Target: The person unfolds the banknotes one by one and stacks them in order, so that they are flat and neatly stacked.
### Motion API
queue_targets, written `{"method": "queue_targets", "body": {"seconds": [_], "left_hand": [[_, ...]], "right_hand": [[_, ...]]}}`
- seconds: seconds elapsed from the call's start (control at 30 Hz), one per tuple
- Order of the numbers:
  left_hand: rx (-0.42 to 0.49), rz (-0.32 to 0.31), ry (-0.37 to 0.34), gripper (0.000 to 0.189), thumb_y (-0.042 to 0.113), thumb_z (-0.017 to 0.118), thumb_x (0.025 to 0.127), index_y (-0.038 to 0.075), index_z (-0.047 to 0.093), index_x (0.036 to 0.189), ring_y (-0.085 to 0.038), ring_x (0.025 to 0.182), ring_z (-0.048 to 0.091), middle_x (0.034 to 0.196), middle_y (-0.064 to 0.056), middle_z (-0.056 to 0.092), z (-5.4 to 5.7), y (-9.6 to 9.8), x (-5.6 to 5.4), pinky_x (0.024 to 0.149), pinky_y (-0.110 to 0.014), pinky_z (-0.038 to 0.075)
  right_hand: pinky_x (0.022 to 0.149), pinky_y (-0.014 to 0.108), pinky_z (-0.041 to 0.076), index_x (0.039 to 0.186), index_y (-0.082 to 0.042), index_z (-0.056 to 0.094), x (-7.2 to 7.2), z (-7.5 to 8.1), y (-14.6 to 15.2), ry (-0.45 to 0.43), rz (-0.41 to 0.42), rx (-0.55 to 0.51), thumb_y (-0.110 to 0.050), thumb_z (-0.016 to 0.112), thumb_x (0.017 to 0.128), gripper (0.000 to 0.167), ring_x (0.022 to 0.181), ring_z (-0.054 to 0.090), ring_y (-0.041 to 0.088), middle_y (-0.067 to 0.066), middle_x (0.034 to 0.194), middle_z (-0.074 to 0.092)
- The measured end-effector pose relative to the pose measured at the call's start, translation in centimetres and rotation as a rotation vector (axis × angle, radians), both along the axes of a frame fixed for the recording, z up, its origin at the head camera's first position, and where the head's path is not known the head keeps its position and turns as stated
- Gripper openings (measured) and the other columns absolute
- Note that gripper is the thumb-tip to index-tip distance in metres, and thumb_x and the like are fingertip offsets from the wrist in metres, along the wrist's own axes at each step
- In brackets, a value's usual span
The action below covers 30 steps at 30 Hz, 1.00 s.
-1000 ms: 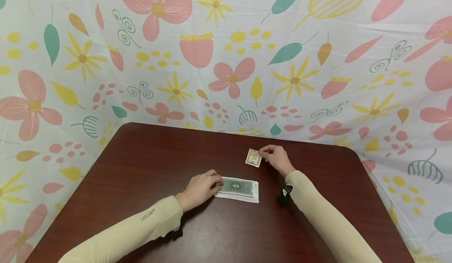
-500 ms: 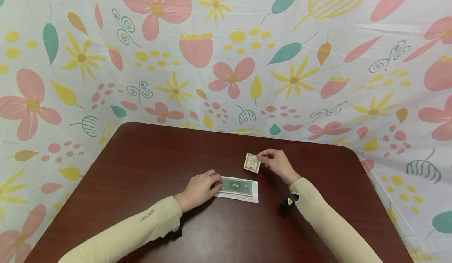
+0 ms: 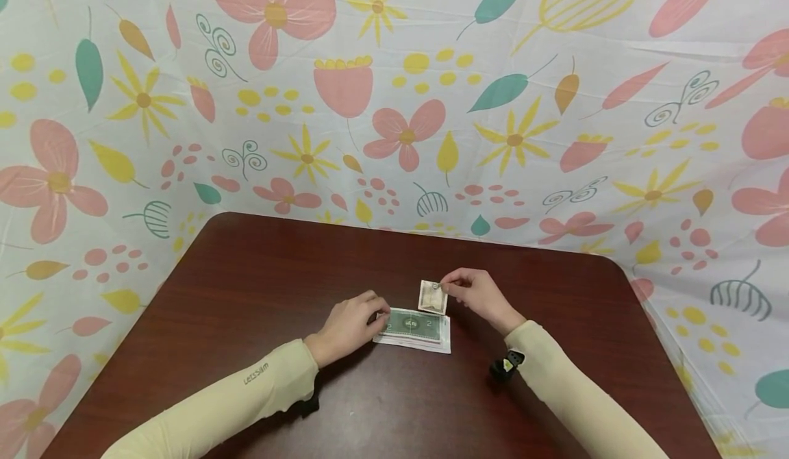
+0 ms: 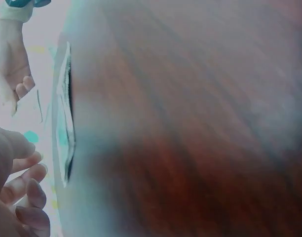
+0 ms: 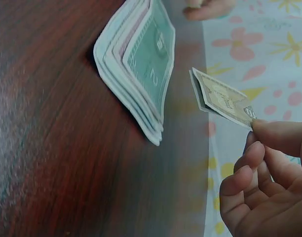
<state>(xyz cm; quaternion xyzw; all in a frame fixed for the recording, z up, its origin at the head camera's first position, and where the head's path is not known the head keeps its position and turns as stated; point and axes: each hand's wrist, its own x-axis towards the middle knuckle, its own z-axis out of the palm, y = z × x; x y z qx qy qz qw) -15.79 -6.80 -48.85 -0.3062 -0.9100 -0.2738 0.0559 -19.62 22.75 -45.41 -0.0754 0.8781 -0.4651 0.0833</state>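
Note:
A folded tan banknote [image 3: 432, 298] is pinched between the thumb and fingertip of my right hand [image 3: 482, 298]. In the right wrist view the folded note [image 5: 224, 99] hangs above the table, its two layers slightly parted at the free end. Just in front of it lies a stack of paper notes [image 3: 411, 325], a green one marked 2 on top. At the stack's left end hovers my left hand [image 3: 348, 323]. Its loosely bent fingers [image 4: 27, 190] hold nothing in the left wrist view, apart from the stack [image 4: 65, 123].
The notes lie on a dark reddish-brown table [image 3: 277, 260] with rounded far corners. A white cloth with a flower pattern [image 3: 370, 103] hangs behind and beside it. A black wrist strap [image 3: 507, 365] shows at the right sleeve.
My right hand has brought the folded note nearer and slightly left, from behind the stack to its back edge. The left hand has lifted slightly at the stack's left end.

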Motion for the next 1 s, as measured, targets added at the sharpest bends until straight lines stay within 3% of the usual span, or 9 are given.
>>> {"method": "queue_targets", "body": {"seconds": [0.2, 0.53, 0.77, 1.0], "left_hand": [[0.066, 0.011, -0.015, 0.011, 0.021, 0.069, 0.102, 0.016, 0.076, 0.110, -0.013, 0.076, 0.064, 0.099, 0.004, 0.066, 0.7, 0.5, -0.2, 0.064, -0.030, 0.051], [0.116, -0.003, -0.031, 0.021, 0.021, 0.072, 0.101, 0.013, 0.077, 0.120, -0.017, 0.091, 0.073, 0.108, 0.000, 0.072, 1.8, 1.2, -0.1, 0.072, -0.035, 0.058], [0.125, -0.040, -0.045, 0.018, 0.020, 0.072, 0.100, 0.015, 0.079, 0.116, -0.013, 0.085, 0.071, 0.105, 0.002, 0.074, 2.2, 1.5, 0.2, 0.069, -0.028, 0.055], [0.118, -0.067, -0.065, 0.009, 0.020, 0.076, 0.097, 0.018, 0.081, 0.104, -0.006, 0.076, 0.066, 0.096, 0.005, 0.074, 2.0, 1.8, 0.3, 0.061, -0.021, 0.049]], "right_hand": [[0.065, 0.030, 0.051, 0.104, -0.009, 0.077, 0.7, 0.5, -0.8, 0.014, 0.064, 0.025, -0.016, 0.073, 0.098, 0.010, 0.075, 0.061, 0.025, 0.007, 0.094, 0.073], [0.072, 0.028, 0.052, 0.099, -0.013, 0.078, 1.7, 1.3, -2.0, 0.088, 0.254, 0.112, -0.013, 0.072, 0.098, 0.006, 0.081, 0.063, 0.012, -0.003, 0.093, 0.073], [0.068, 0.026, 0.050, 0.103, -0.014, 0.078, 2.3, 1.9, -2.7, 0.093, 0.365, 0.132, -0.013, 0.070, 0.100, 0.008, 0.074, 0.060, 0.009, -0.005, 0.092, 0.073], [0.069, 0.025, 0.051, 0.102, -0.015, 0.076, 2.5, 2.3, -3.3, 0.116, 0.410, 0.148, -0.012, 0.071, 0.100, 0.007, 0.077, 0.059, 0.007, -0.007, 0.093, 0.071]]}}
